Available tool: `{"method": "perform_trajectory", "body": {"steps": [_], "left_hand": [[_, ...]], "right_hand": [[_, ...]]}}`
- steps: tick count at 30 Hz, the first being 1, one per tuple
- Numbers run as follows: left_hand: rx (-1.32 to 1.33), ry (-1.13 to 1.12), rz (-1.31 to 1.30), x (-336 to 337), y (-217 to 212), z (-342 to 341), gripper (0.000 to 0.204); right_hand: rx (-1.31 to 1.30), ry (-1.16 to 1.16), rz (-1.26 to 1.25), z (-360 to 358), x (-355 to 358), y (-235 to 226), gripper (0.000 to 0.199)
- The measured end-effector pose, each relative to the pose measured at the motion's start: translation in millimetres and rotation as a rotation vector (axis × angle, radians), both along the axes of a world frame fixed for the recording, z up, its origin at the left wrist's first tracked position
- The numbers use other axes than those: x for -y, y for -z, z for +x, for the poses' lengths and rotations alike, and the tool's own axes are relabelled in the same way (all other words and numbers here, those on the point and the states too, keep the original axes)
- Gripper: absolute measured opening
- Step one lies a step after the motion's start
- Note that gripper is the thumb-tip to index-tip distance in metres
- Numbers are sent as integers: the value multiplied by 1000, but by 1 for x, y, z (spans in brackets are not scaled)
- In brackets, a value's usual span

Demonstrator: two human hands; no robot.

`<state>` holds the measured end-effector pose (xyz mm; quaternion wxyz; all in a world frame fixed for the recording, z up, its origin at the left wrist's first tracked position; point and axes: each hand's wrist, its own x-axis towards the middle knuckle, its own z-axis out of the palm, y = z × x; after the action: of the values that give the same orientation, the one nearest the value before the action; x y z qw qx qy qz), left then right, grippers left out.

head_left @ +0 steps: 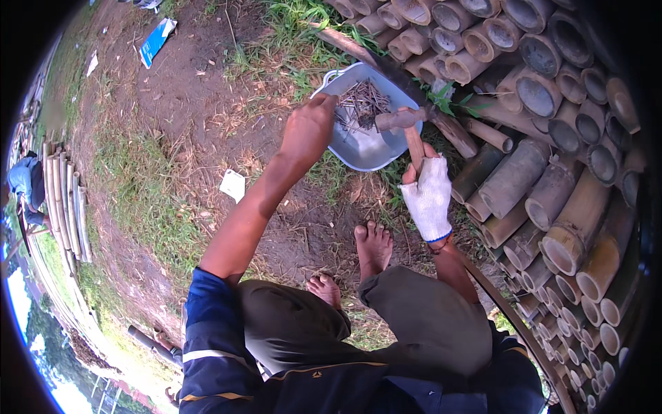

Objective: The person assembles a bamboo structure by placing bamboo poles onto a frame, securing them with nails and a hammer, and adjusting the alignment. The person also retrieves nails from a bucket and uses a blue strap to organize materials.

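A light blue plastic basin [376, 157] stands on the ground in front of my feet, with a heap of long nails [364, 103] in it. My left hand [309, 127] is bare and closed at the basin's left side. Its fingertips are partly hidden, so whether they grip the rim or hold nails cannot be made out. A white knitted glove with a blue cuff covers most of my right hand [427, 190], leaving some fingertips bare. That hand is wrapped round the wooden handle of a hammer [401, 121], whose rusty head is over the basin's right part.
Cut bamboo poles [541, 96] are stacked along the right, open ends facing me. A bamboo pole [458, 134] lies beside the basin. Blue packaging [157, 43] and a white scrap [233, 185] lie on the dirt. A person [27, 183] is near more poles [63, 200] at far left.
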<state>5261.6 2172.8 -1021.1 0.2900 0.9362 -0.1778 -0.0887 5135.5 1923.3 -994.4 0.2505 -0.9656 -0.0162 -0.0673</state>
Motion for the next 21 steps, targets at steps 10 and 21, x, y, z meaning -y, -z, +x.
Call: {"method": "perform_trajectory", "body": {"steps": [10, 21], "left_hand": [[-196, 304, 59, 52, 34, 7, 53], [-92, 283, 109, 14, -8, -2, 21]], "right_hand": [[-324, 322, 274, -146, 51, 96, 45], [-414, 338, 169, -134, 50, 88, 49]]}}
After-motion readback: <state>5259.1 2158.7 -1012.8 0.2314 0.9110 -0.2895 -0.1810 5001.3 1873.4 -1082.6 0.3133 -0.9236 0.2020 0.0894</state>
